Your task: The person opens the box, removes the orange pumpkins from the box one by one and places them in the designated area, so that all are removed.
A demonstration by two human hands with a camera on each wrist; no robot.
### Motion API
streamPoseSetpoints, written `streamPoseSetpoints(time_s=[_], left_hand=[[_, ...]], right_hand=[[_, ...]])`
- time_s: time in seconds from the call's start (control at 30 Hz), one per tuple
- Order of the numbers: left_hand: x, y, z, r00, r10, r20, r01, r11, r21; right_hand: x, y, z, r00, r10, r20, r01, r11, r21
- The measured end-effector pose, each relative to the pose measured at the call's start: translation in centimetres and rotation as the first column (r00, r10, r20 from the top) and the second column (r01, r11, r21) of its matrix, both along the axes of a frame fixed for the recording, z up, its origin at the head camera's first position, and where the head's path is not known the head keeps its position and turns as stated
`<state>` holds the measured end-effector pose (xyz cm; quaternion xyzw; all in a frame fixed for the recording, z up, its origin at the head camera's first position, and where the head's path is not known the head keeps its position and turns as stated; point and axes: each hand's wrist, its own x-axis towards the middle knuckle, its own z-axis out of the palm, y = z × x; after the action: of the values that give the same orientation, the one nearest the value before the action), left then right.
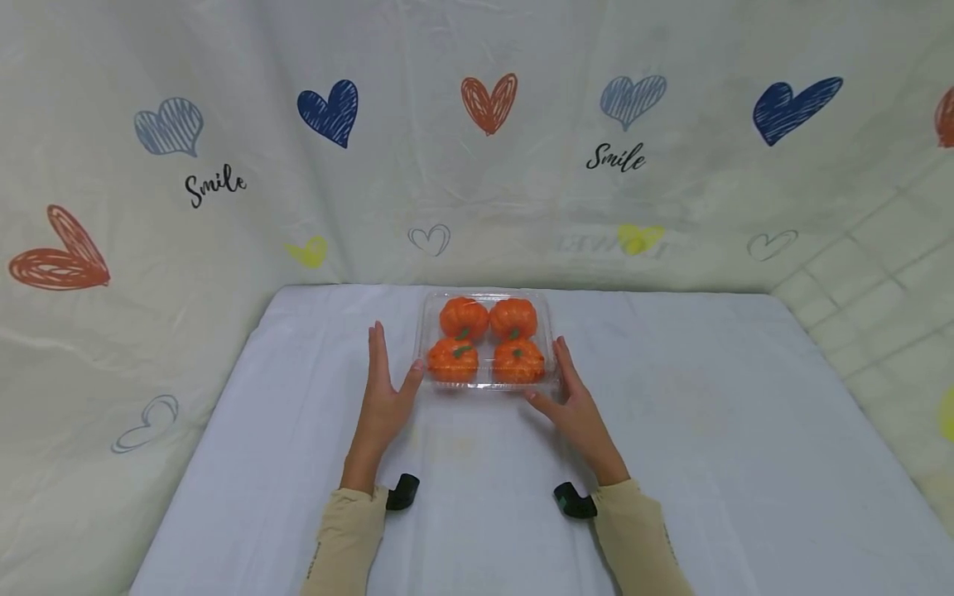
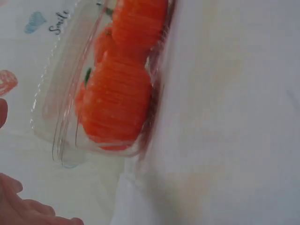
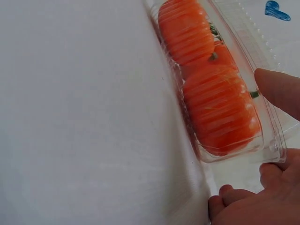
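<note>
A clear plastic clamshell box (image 1: 484,386) stands on the white-covered table, with several small orange pumpkins (image 1: 454,361) with green stems inside. Its lid is down over them. To the left of the box is my left hand (image 1: 386,406), fingers straight and spread, thumb by the front left corner; in the left wrist view its fingers (image 2: 26,206) are apart from the plastic. On the other side, my right hand (image 1: 585,418) has extended fingers along the right edge and its thumb by the front edge. The right wrist view shows the fingers (image 3: 272,176) at the box's corner; firm contact is unclear.
The white tablecloth (image 1: 708,430) spreads out on both sides of the box. Behind the table hangs a pale curtain (image 1: 417,174) printed with hearts and the word "Smile". Black wrist mounts (image 1: 575,501) stick out at both beige sleeves (image 1: 346,530).
</note>
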<state>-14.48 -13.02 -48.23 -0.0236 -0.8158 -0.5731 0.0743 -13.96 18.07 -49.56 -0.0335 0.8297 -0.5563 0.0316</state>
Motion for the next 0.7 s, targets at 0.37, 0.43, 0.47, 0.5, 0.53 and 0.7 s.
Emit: streamPoseSetpoints(time_s=[0.37,0.43,0.47,0.5,0.53,0.7], left_hand=[[0.7,2.7,-1.4,0.989,-0.102,0.105,0.065,0.949,0.307],[0.9,2.9,-1.7,0.988,-0.113,0.105,0.071,0.937,0.342],[1.0,3.0,-1.8,0.987,-0.121,0.105,0.075,0.929,0.363],[1.0,3.1,-2.0,0.986,-0.130,0.108,0.079,0.920,0.383],[1.0,3.1,-2.1,0.985,-0.138,0.107,0.085,0.913,0.398],[1.0,3.6,-2.5,0.984,-0.134,0.117,0.080,0.920,0.383]], right_hand=[[-0.2,-0.1,-0.3,1.000,0.001,0.003,-0.001,1.000,0.008],[-0.2,-0.2,-0.3,1.000,0.006,0.007,-0.006,1.000,0.013],[-0.2,-0.1,-0.3,1.000,0.008,0.005,-0.008,1.000,0.014],[-0.2,-0.1,-0.2,1.000,0.010,0.001,-0.010,1.000,0.014],[-0.1,-0.1,-0.2,1.000,0.008,-0.002,-0.008,1.000,0.014],[-0.1,0.2,-0.2,1.000,0.000,-0.013,0.000,1.000,0.009]])
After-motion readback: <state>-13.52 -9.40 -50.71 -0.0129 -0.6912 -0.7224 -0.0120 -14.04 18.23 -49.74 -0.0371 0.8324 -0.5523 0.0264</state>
